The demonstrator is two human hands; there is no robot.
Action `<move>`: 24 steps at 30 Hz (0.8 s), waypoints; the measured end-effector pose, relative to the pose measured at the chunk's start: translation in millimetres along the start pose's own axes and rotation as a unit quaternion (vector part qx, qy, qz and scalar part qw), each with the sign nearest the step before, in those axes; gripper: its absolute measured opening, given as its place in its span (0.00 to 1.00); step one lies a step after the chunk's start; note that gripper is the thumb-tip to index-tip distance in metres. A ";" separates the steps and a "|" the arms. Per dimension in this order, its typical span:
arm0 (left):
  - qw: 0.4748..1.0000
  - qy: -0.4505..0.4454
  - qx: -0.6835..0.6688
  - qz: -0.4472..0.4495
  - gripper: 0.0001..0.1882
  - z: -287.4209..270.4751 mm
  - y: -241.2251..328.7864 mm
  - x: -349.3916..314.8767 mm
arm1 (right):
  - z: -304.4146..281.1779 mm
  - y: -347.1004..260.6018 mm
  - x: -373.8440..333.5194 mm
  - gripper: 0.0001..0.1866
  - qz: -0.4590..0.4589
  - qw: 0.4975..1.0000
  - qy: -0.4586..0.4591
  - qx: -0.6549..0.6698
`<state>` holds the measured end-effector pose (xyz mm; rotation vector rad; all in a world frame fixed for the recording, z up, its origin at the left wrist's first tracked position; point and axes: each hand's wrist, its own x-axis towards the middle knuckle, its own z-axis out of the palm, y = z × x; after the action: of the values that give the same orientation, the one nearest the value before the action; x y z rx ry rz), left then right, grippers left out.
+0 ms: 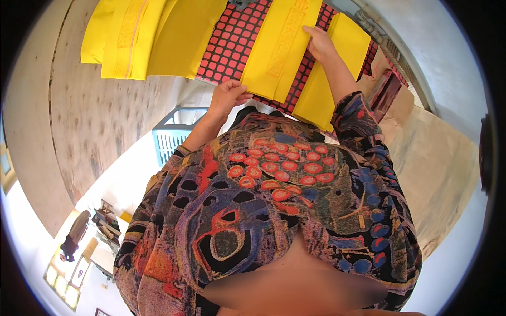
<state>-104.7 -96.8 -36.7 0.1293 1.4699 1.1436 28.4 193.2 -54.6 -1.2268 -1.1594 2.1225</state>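
Observation:
A long, flat yellow sheet [279, 52], cloth-like and folded, lies in front of me with an embossed-looking pattern along it. My left hand [229, 97] is closed at its near left corner, fingers pinched together there. Farther up, my right hand [320, 45] grips its right edge between thumb and fingers; the exact hold is partly hidden. To the right lies a plain yellow stack of sheets [333, 73], under my right forearm. All this rests on a pink-and-black patterned cloth [224, 50].
A larger pile of yellow sheets [124, 39] lies at the far left, overhanging the table edge. Below it stands a light-blue plastic basket [167, 139]. A wooden board [95, 105] fills the left side, and pipes [369, 21] run along the wall at the far right.

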 end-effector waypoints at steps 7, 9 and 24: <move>1.000 0.022 -0.006 -0.001 0.07 -6.3 -2.5 1.6 | 0.7 2.1 -0.7 0.20 -0.016 1.000 -0.005 -0.023; 1.000 0.025 -0.008 0.004 0.07 -8.7 -2.4 2.7 | 0.7 3.0 0.4 0.20 -0.013 0.999 -0.011 -0.043; 0.940 0.160 0.209 0.215 0.11 -15.0 -16.4 21.1 | -39.7 5.4 6.9 0.24 -0.151 0.897 0.132 -0.393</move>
<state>-114.4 -99.6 -65.5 0.6101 2.0322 1.2161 58.9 212.8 -72.9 -1.4586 -2.0085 1.2126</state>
